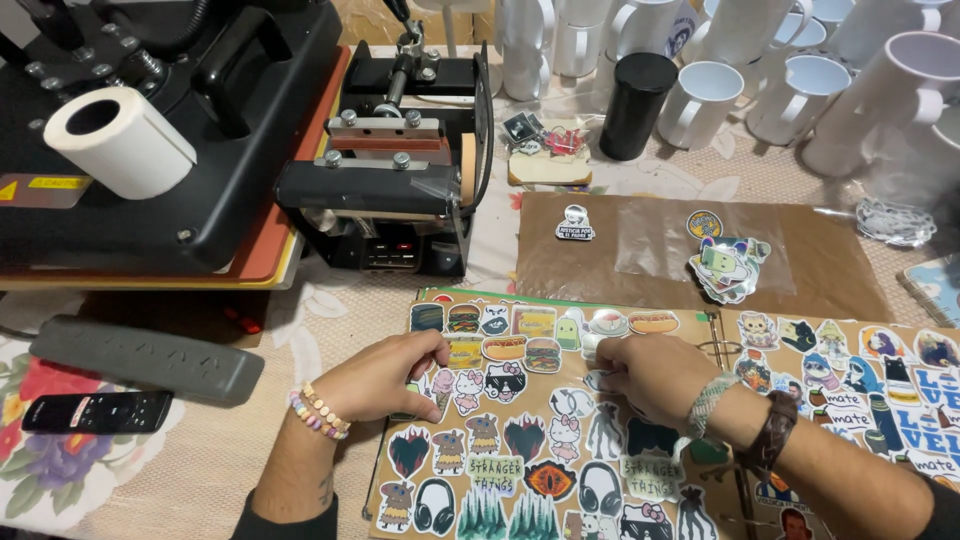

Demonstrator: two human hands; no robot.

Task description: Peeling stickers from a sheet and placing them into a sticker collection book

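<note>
A brown sheet [520,470] covered with several colourful stickers lies on the table in front of me. My left hand [385,378] rests on its left edge, fingers curled, thumb and fingertips pressing near a burger sticker [464,351]. My right hand [655,372] is over the sheet's upper middle, fingertips pinched at a small white sticker [597,349] there. Whether that sticker is lifted off the sheet I cannot tell. Both wrists wear bracelets.
A black heat press [180,120] with a white paper roll [120,140] stands at the back left, a mug press [400,170] beside it. White mugs [800,90] and a black cylinder [637,103] crowd the back right. Brown paper [560,265] holds loose stickers [728,266]. A remote [97,411] lies left.
</note>
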